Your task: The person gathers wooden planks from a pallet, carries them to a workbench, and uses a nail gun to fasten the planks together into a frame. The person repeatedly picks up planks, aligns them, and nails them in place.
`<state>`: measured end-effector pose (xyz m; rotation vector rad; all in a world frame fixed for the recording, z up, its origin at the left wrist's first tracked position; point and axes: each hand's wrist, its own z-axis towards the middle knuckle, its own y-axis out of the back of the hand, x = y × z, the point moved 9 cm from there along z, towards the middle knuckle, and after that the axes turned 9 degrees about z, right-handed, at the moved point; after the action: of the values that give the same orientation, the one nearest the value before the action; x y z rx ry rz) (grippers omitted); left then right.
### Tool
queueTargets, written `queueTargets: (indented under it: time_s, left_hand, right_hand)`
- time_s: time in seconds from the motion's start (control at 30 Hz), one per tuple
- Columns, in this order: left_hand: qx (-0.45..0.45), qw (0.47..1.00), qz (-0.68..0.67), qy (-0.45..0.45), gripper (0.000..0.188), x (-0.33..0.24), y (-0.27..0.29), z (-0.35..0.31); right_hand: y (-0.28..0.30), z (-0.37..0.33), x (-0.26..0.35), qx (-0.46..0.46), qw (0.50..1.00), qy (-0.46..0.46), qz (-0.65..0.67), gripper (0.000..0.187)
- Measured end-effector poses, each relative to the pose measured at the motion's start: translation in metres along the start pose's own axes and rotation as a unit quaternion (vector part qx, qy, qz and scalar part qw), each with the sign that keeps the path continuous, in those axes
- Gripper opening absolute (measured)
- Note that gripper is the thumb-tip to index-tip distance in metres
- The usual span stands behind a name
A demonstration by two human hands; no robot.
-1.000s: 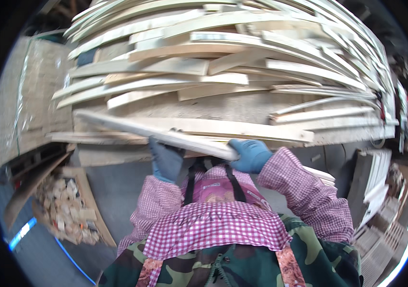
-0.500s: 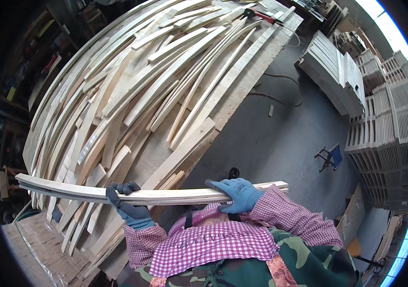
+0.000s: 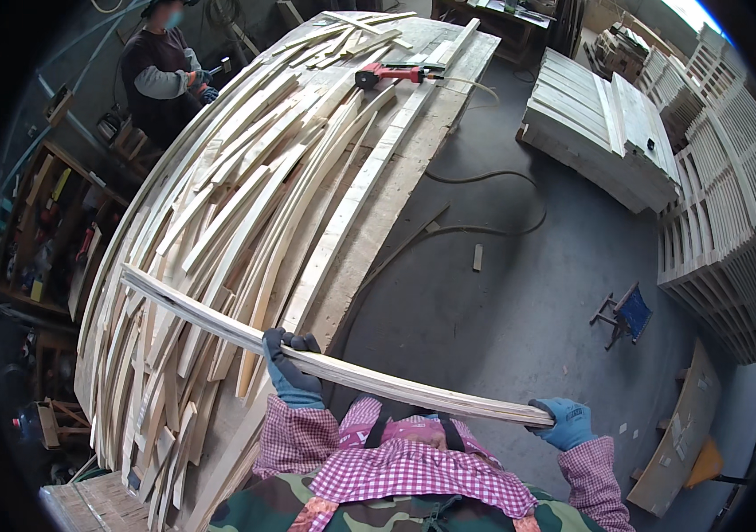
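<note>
Both my hands hold a small bundle of long, slightly bowed wooden strips [image 3: 431,392] across my front. My left hand [image 3: 293,368], in a blue glove with a dark palm, is wrapped round the strips near their middle. At the right end, my gloved right hand [image 3: 566,424] grips the strip ends. The bundle's far left end rises over the loose pile of wooden strips [image 3: 209,217]. That pile lies on a wooden worktable [image 3: 409,160]. How many strips I hold cannot be made out.
A red power tool [image 3: 395,74] lies toward the table's far end. Another person [image 3: 160,75] stands beyond its left side. On the floor are a hose [image 3: 506,230] and a blue folding stool [image 3: 630,312]. Pale panels [image 3: 591,124] and slatted frames [image 3: 732,213] are stacked at right.
My right hand has slid outward to the right end of the strips. The bundle now slants, its left end higher in view. The view has shifted, bringing the other person into sight.
</note>
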<state>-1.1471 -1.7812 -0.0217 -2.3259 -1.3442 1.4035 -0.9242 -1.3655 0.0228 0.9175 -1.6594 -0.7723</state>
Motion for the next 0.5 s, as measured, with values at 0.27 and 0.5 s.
queueTargets:
  time_s: [0.27, 0.5]
  left_hand:
    - [-0.011, 0.999, 0.025, 0.023, 0.017, 0.021, -0.096, 0.084]
    - [-0.069, 0.997, -0.006, 0.042, 0.018, 0.044, -0.181, 0.16]
  right_hand:
    - [0.046, 0.122, -0.023, -0.06, 0.995, 0.07, -0.037, 0.034]
    - [0.151, 0.252, -0.045, -0.173, 0.972, 0.07, -0.14, 0.062]
